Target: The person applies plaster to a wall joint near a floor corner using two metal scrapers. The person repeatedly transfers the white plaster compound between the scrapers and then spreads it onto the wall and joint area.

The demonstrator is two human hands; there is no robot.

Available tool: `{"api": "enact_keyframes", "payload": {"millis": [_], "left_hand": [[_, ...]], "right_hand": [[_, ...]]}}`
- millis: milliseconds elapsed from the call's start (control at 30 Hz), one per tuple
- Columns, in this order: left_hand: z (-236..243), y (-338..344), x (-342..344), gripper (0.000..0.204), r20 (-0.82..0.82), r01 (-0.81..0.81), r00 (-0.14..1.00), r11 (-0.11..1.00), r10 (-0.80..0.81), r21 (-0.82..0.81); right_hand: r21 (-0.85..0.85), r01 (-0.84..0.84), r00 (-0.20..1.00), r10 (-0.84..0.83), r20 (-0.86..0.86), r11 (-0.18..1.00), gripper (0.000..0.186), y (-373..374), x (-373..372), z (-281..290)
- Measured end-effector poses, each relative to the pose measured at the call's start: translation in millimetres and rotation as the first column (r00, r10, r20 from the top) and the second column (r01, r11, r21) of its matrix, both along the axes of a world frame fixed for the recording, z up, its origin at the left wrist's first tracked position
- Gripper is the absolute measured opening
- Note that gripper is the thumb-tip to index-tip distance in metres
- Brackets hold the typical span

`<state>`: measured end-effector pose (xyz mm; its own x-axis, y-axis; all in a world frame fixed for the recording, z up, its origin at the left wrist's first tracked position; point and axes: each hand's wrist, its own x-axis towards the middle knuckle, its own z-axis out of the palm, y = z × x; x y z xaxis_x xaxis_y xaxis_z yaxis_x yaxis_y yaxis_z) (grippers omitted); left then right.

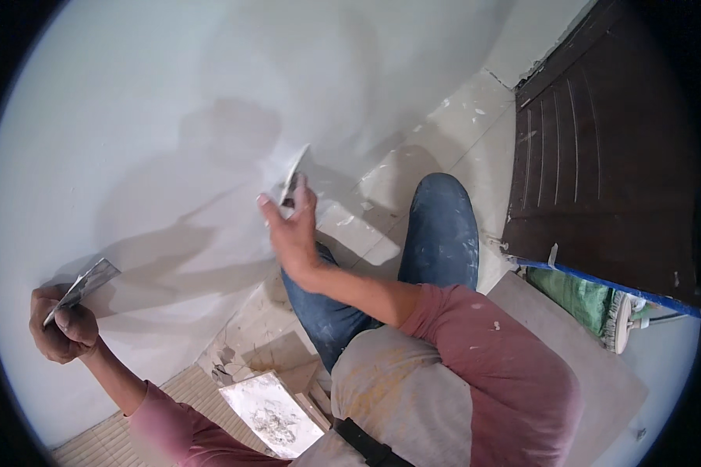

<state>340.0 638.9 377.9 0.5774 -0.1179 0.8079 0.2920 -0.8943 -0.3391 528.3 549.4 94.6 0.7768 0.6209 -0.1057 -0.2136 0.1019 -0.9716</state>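
At the lower left, my left hand is closed around a putty knife with a flat, smeared metal blade tilted up and to the right. My right hand reaches toward the pale wall and grips a flat-bladed trowel, seen nearly edge-on. White material lines its blade, and a dark part shows by my fingers. Whether that blade touches the wall, I cannot tell. Shadows of my arms and head fall across the wall.
A dark brown door edged with blue tape stands at the right. A green sack and a brush lie beneath it. Between my legs and a slatted mat rests a smeared white board. White flecks dot the tiled floor.
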Motion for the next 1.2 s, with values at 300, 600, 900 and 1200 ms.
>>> {"api": "enact_keyframes", "payload": {"millis": [300, 600, 900, 1200], "left_hand": [[-2, 4, -10, 0.028, 0.003, 0.016, 1.0, 0.999, -0.016, -0.051], [-7, 10, -44, 0.028, 0.12, -0.202, 0.973, 0.979, 0.198, 0.024], [-4, 7, -54, 0.02, 0.027, -0.304, 0.952, 0.953, 0.304, 0.0], [-3, 0, -39, 0.033, 0.083, -0.264, 0.959, 0.962, 0.269, -0.074]], "right_hand": [[-0.073, -0.175, 0.784, 0.094, -0.613, 0.982, 0.04, -52, 22, -113], [-0.465, 0.04, 0.428, -0.436, -0.792, 0.884, 0.055, 2, 124, -314], [-0.391, -0.083, 0.425, -0.322, -0.846, 0.917, 0.056, 40, 160, -366], [-0.347, -0.098, 0.396, -0.283, -0.873, 0.933, 0.044, 53, 180, -338]]}}
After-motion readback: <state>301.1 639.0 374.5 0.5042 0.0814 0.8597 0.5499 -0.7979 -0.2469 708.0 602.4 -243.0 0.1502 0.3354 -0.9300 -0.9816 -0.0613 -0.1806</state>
